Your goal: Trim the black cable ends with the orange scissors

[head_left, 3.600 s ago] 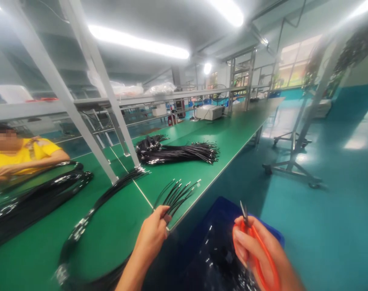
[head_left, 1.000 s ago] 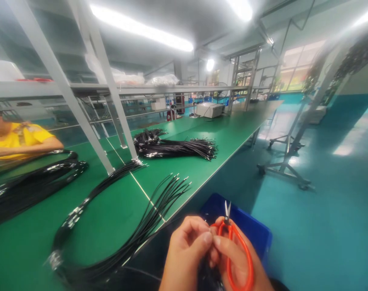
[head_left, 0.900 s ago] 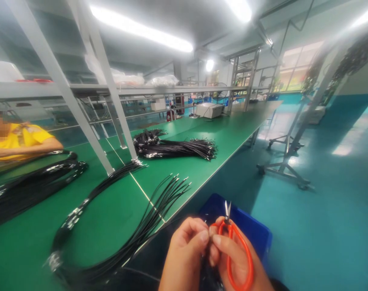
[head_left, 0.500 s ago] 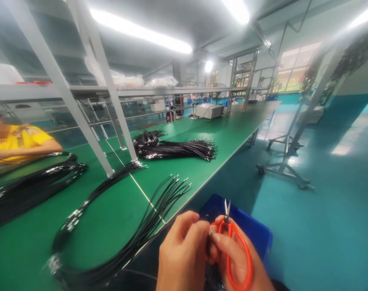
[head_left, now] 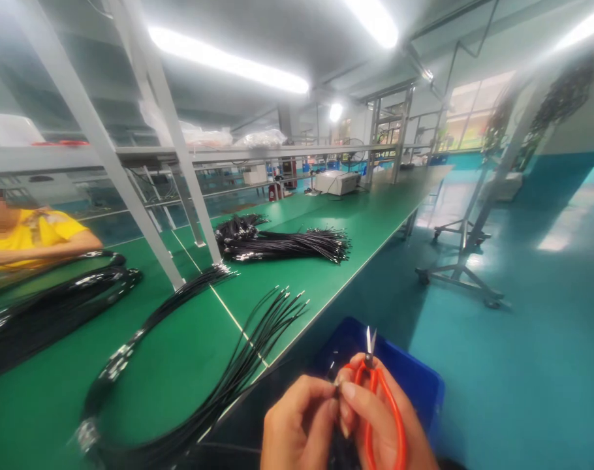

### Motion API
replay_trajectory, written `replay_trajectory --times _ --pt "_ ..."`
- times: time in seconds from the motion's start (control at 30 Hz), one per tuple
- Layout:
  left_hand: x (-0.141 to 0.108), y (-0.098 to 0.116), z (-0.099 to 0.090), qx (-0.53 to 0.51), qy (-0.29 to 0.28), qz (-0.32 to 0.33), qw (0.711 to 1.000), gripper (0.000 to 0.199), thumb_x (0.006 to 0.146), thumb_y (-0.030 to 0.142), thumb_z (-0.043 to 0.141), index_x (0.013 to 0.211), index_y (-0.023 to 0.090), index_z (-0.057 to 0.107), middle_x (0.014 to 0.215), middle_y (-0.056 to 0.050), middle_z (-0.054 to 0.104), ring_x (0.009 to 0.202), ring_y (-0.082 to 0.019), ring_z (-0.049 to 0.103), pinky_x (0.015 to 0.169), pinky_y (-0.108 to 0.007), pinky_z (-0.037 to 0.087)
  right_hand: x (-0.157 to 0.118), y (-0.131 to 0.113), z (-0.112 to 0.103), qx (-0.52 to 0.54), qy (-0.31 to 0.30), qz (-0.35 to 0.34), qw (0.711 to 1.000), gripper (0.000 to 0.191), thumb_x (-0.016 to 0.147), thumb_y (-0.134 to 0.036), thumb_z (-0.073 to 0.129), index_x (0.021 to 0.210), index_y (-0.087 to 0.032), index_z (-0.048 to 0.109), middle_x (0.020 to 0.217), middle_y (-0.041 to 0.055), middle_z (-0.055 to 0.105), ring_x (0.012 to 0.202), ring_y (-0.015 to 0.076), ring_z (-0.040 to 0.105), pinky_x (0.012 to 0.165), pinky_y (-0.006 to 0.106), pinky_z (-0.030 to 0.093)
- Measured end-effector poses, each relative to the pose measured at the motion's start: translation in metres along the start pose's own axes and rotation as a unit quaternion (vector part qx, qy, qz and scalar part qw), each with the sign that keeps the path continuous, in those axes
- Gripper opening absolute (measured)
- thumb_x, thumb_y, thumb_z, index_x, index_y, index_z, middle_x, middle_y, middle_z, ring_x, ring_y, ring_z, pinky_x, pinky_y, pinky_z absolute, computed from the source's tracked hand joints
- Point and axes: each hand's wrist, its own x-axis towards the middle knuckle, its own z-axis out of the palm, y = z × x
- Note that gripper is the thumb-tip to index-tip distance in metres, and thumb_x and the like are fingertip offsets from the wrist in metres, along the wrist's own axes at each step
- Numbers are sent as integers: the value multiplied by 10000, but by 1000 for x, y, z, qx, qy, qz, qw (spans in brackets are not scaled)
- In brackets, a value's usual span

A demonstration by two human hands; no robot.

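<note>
My left hand (head_left: 297, 421) is closed in a pinch on the end of a thin black cable (head_left: 337, 390), whose tip is small and partly hidden by the fingers. The thumb of my right hand (head_left: 382, 424) meets that same tip from the other side. Also in my right hand is a pair of scissors with red handles (head_left: 399, 418), its slightly parted blades pointing up and away. Left of my hands, a loop of bundled black cables (head_left: 238, 372) lies on the green table (head_left: 179, 365), with loose ends fanned toward the edge.
Below my hands stands a blue bin (head_left: 424, 385). Further back lie more bundled black cables (head_left: 297, 245). Grey shelf posts (head_left: 194, 189) rise from the table. A person in a yellow top (head_left: 37, 232) sits at the left by coiled cables (head_left: 57, 300). A wheeled rack (head_left: 466, 274) stands right.
Both hands have shifted slightly down. My left hand has turned, its fingers opening out so the pinched cable tip shows more. The scissors stay in my right hand.
</note>
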Motion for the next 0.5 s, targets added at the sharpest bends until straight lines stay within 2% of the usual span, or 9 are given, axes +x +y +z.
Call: replay_trajectory --times 0.1,0.2,0.3,0.37,0.5 --pt "3 -1 -4 -53 2 -47 998 211 800 364 644 743 162 649 649 -16 643 569 -130 534 542 -200 423 3 -1 3 -40 28 -45 998 263 635 -267 786 824 -223 609 666 -20 624 478 112 488 470 229 431" --pt "4 2 -4 -109 13 -84 990 288 723 421 717 691 145 639 597 5 583 521 -99 452 494 -182 375 4 0 2 -123 49 -134 982 245 651 -254 770 836 -241 610 738 -6 665 506 122 509 500 242 445" --pt "4 6 -2 -141 23 -90 986 337 680 455 749 659 136 642 562 18 548 504 -89 427 480 -178 352 4 5 0 -208 37 -193 958 220 657 -204 739 843 -262 635 808 9 692 617 161 594 601 273 480" --pt "4 7 -2 -143 21 -87 986 335 687 455 748 672 133 657 566 22 544 505 -83 420 486 -175 351 4 8 0 -243 25 -214 946 183 674 -174 711 811 -271 639 768 -5 686 670 175 628 648 272 481" --pt "4 7 -6 -133 -17 -80 988 282 742 423 718 759 143 687 665 -4 619 550 -88 463 532 -177 389 4 8 1 -274 14 -258 927 157 702 -153 689 765 -279 620 665 -34 659 600 159 625 597 245 472"
